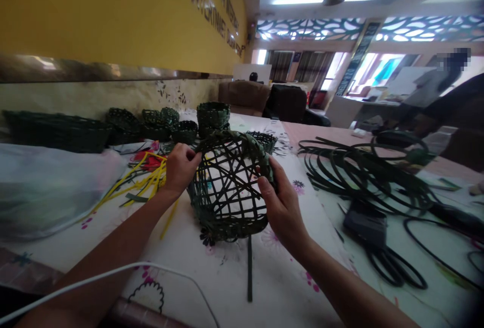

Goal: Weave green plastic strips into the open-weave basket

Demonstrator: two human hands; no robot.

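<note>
Left hand and right hand grip an open-weave green basket, seemingly plastic strapping.

The dark green woven plastic-strap basket looked matt and slightly rough, the loose yellow plastic strips smooth, the white floral cloth faintly glossy, and the metal wall band at upper left polished.

Small dark green woven baskets line the far edge of a flower-print surface. Coils of dark green plastic strapping lie toward the right edge; yellow strips and a translucent plastic bag lie toward the left.
</note>
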